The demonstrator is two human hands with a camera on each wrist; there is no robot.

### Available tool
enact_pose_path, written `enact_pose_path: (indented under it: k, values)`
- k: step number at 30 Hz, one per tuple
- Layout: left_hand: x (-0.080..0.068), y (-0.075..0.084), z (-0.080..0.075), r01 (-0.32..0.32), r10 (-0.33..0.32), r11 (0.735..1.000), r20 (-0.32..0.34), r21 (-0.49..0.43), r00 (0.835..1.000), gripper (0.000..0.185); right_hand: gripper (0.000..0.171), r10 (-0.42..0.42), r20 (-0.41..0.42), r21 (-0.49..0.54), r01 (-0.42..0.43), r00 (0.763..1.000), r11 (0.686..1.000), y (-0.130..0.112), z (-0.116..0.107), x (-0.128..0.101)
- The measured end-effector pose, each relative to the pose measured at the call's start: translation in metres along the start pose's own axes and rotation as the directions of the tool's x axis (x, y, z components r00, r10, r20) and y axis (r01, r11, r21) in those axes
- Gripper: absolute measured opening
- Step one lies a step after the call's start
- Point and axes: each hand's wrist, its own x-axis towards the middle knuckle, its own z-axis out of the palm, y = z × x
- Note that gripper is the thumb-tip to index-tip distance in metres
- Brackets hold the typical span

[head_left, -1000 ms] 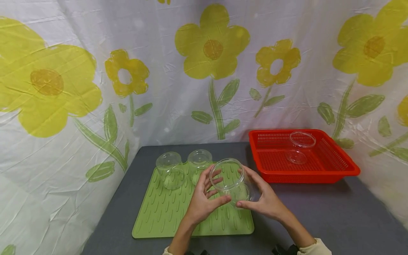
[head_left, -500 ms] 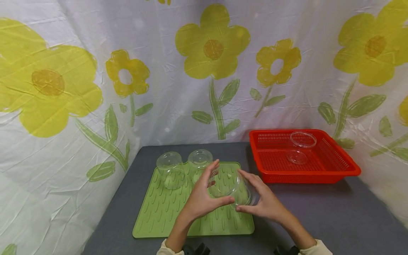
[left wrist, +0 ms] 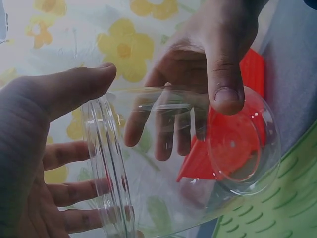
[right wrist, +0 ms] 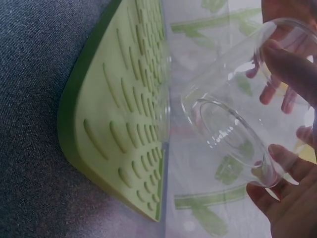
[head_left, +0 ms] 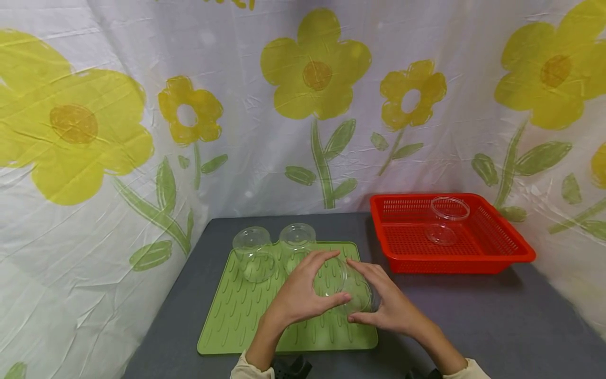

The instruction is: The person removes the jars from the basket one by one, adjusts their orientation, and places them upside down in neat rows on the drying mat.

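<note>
Head view: both hands hold one clear jar (head_left: 342, 284) above the right half of the green mat (head_left: 246, 316). My left hand (head_left: 298, 295) curls round the mouth end, thumb under and fingers over the top; my right hand (head_left: 385, 305) curls round the base end. Compared with a second ago, the jar is lower and more tipped: then its open rim stood up and faced me, now it lies nearly on its side, just above the mat, with the fingers folded over it. I judge it is being turned over, mouth toward the mat, to match the two jars (head_left: 253, 252) standing upside down at the mat's far edge. Left wrist view: jar rim (left wrist: 106, 163) by the palm, base (left wrist: 242, 144) under the right thumb. One more jar (head_left: 447, 218) lies in the red basket (head_left: 473, 260), well apart.
</note>
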Motion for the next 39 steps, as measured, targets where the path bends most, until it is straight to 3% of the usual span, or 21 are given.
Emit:
enact_pose_path:
  k: [4, 13, 19, 22, 25, 33, 36, 39]
  values:
    - [-0.001, -0.002, 0.0, -0.001, 0.001, 1.0, -0.027, -0.008, 1.0, 0.076, 0.107, -0.001, 0.001, 0.003, 0.001, 1.0, 1.0, 0.0, 0.0, 0.001]
    - [-0.004, -0.011, 0.001, -0.005, -0.009, 0.983, -0.077, -0.181, 0.997, 0.068, 0.117, 0.018, -0.043, 0.065, -0.015, 0.999, 0.998, 0.001, -0.004, -0.002]
    - [-0.007, -0.017, 0.002, 0.019, -0.05, 0.96, -0.105, -0.28, 0.993, 0.065, 0.118, 0.028, -0.048, 0.195, -0.018, 0.998, 0.981, 0.006, -0.004, -0.006]
    - [-0.009, -0.019, 0.002, -0.01, -0.036, 0.942, -0.131, -0.335, 0.991, 0.064, 0.116, 0.035, -0.047, 0.333, -0.017, 0.998, 0.943, 0.008, -0.005, -0.006]
    - [-0.011, -0.02, 0.002, -0.058, -0.004, 0.923, -0.161, -0.38, 0.987, 0.063, 0.114, 0.043, -0.041, 0.47, -0.019, 0.998, 0.883, 0.01, -0.005, -0.006]
    - [-0.013, -0.021, 0.004, -0.139, 0.051, 0.874, -0.196, -0.466, 0.979, 0.061, 0.098, 0.024, -0.046, 0.662, 0.012, 0.999, 0.749, 0.014, -0.001, -0.005]
    - [-0.013, -0.021, 0.005, -0.141, 0.048, 0.855, -0.194, -0.498, 0.98, 0.061, 0.092, 0.032, -0.046, 0.692, 0.009, 0.998, 0.722, 0.014, 0.001, -0.005]
    - [-0.014, -0.022, 0.006, -0.134, 0.047, 0.848, -0.179, -0.512, 0.983, 0.061, 0.089, 0.045, -0.045, 0.695, -0.001, 0.998, 0.719, 0.011, 0.0, -0.005]
